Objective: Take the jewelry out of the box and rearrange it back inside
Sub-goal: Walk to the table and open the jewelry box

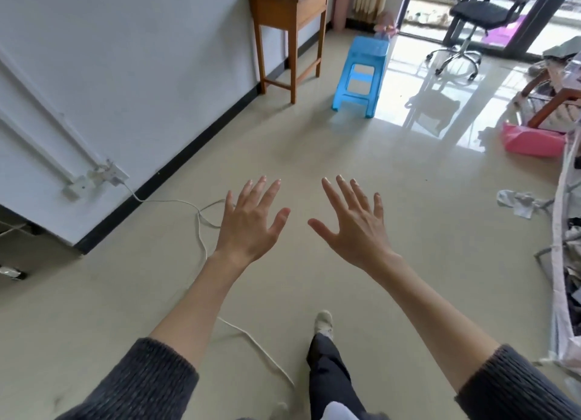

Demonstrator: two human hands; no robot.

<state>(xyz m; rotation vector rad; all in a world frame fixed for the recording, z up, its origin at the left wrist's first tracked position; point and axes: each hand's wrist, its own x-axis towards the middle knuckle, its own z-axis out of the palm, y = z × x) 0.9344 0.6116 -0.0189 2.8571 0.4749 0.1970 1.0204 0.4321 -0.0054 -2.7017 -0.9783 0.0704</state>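
Observation:
My left hand [251, 221] and my right hand [352, 221] are both stretched out in front of me, backs up, fingers straight and spread. Neither hand holds or touches anything. They hover side by side over the beige floor, a small gap between the thumbs. No jewelry box and no jewelry show anywhere in the head view.
A white cable [201, 231] trails across the floor from a wall socket [107, 174] on the left. A blue plastic stool [361, 73] and a wooden side table [289, 13] stand ahead, an office chair [478, 20] further back. Clutter and a pink bag [531, 141] lie at the right.

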